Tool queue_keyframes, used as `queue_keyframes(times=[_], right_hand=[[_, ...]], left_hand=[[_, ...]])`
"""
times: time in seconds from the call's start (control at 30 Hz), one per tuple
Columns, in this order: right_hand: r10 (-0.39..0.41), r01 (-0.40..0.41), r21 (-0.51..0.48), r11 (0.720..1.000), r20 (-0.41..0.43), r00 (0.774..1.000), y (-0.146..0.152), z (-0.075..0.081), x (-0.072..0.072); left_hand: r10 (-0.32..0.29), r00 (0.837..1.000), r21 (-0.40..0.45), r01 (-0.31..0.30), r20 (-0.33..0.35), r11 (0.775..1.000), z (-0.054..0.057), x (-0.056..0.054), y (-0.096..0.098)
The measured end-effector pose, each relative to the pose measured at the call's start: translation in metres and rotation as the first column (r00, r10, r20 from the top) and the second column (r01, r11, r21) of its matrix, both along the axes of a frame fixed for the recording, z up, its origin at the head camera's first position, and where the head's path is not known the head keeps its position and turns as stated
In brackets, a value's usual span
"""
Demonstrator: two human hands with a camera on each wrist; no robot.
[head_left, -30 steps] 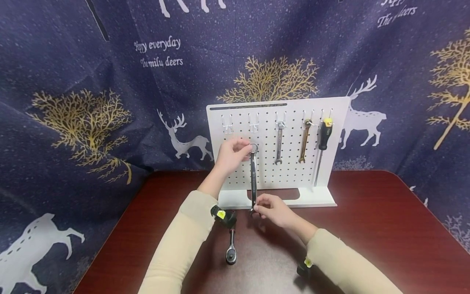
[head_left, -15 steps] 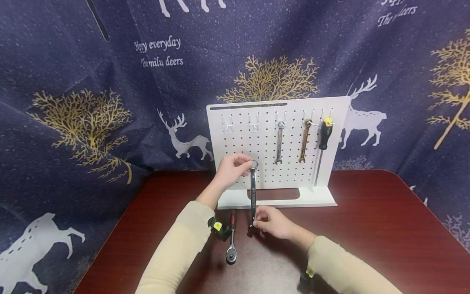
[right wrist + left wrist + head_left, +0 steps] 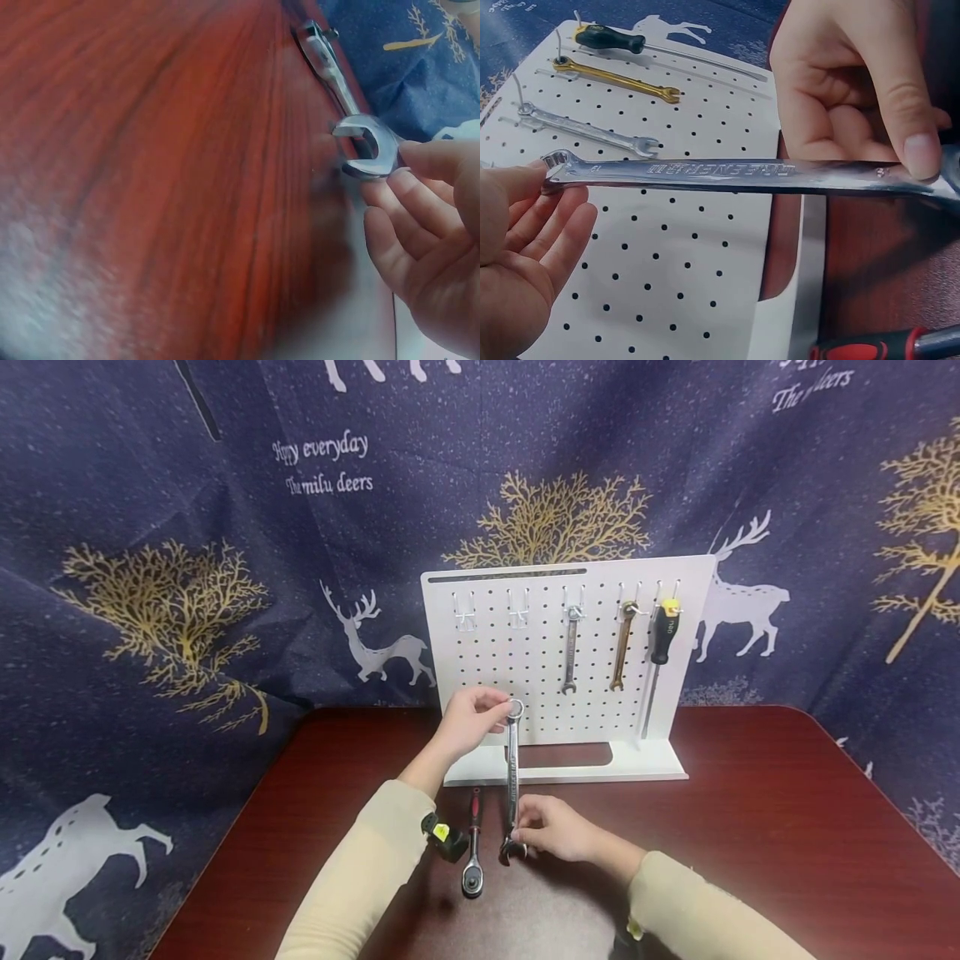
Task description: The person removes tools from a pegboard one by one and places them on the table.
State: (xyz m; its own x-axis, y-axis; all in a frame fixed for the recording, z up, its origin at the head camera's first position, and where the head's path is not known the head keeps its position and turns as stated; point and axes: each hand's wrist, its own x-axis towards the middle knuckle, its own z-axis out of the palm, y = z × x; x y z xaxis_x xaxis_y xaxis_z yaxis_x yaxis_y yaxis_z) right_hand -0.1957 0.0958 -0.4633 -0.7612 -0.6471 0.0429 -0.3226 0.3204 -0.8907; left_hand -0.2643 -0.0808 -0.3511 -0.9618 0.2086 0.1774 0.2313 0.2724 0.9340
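Note:
A chrome combination wrench (image 3: 513,768) stands nearly upright in front of the pegboard, held between both hands. My left hand (image 3: 471,720) pinches its ring end at the top between thumb and fingers. Lower down, my right hand (image 3: 557,828) pinches the shank just above the open end. In the left wrist view the wrench (image 3: 727,177) shows raised lettering along its shank. The right wrist view has the open-end head (image 3: 373,146) sticking out past the fingertips, close over the table. A ratchet (image 3: 473,852) with a red-and-black handle lies on the table left of the wrench.
A white pegboard (image 3: 540,660) on a base stands at the table's back. From its hooks hang a silver wrench (image 3: 572,652), a gold wrench (image 3: 622,647) and a screwdriver (image 3: 663,635). Two bare hooks (image 3: 518,610) are at its left. A patterned cloth (image 3: 225,610) hangs behind.
Both hands have come down and toward me with the wrench, away from the pegboard hooks. The ratchet's handle, earlier covered by the left wrist, now shows.

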Motion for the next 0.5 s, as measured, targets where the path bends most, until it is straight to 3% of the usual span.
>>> queue_keyframes(times=[0.5], right_hand=[[0.056,-0.055,-0.018,0.998,0.075,0.996,-0.001,-0.001,0.017]], left_hand=[[-0.002,0.998,-0.012,0.003,0.067,1.000,-0.028,0.001,-0.005]])
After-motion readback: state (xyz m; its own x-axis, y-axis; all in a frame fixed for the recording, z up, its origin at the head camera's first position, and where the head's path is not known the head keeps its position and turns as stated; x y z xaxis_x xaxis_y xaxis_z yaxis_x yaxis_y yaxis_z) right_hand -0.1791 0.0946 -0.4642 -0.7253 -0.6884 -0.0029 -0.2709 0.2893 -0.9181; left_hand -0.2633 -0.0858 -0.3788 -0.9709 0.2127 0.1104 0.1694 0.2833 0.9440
